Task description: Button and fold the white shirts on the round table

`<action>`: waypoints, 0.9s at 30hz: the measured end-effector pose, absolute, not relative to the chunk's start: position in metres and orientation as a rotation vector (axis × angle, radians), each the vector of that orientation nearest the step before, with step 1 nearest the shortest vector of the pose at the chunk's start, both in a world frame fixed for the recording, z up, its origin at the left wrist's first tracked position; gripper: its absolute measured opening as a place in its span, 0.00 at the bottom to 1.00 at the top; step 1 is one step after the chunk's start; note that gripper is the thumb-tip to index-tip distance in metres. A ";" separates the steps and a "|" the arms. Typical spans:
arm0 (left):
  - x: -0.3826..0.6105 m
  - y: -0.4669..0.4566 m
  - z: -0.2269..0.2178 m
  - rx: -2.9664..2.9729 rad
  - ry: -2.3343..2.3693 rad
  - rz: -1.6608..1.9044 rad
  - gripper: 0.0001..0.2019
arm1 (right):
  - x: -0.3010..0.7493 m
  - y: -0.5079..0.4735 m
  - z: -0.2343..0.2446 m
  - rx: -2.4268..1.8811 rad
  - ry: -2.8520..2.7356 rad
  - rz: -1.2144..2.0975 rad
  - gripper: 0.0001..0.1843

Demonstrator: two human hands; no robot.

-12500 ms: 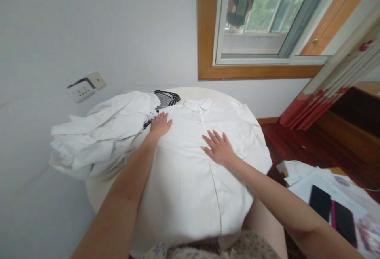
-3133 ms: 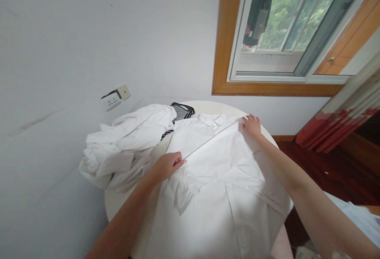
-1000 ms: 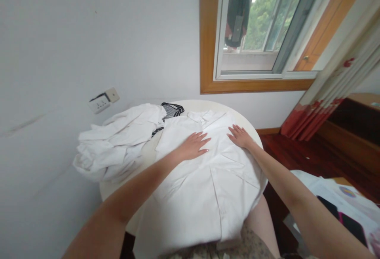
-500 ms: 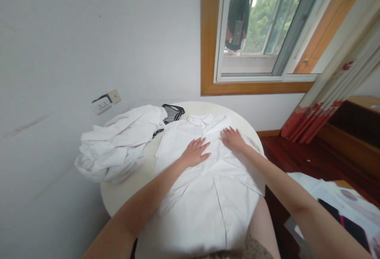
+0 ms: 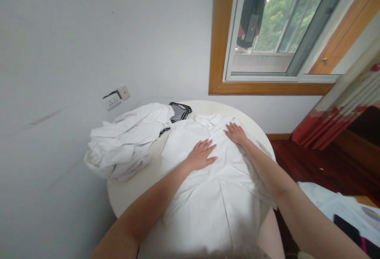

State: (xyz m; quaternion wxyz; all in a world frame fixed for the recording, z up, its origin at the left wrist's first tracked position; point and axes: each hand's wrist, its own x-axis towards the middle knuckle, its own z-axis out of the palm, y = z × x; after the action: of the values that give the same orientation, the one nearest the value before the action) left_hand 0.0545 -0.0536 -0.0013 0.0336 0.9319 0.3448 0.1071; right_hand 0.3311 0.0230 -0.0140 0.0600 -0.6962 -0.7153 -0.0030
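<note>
A white collared shirt lies spread over a round cream table, collar toward the wall and its lower part hanging off the near edge. My left hand rests flat on the shirt's chest, fingers stretched out and open. My right hand lies flat a little farther up, near the collar on the right side, fingers also spread. Neither hand holds anything.
A heap of white clothes sits on the table's left side, with a black-and-white striped piece behind it. A wall socket is on the grey wall. A wood-framed window, a red-patterned curtain and papers stand at right.
Over the last second both hands slid a little across the shirt and stayed flat on it. Earlier the right side of the shirt was folded in toward the middle.
</note>
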 end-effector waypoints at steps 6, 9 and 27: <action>0.052 -0.054 -0.002 2.853 1.059 0.351 0.31 | 0.349 0.049 -0.018 -2.267 -2.012 -0.048 0.38; 0.052 -0.054 -0.001 2.850 1.056 0.341 0.32 | 0.355 0.059 -0.020 -2.314 -1.952 -0.055 0.40; 0.046 -0.055 0.008 2.811 1.003 0.304 0.29 | 0.368 0.071 -0.021 -2.296 -1.757 -0.115 0.38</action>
State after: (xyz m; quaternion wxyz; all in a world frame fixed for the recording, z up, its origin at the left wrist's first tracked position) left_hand 0.0459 -0.0546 0.0079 0.0708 0.9346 0.3334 0.1011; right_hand 0.3680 0.0714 -0.0210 0.1238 -0.7874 -0.6026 -0.0393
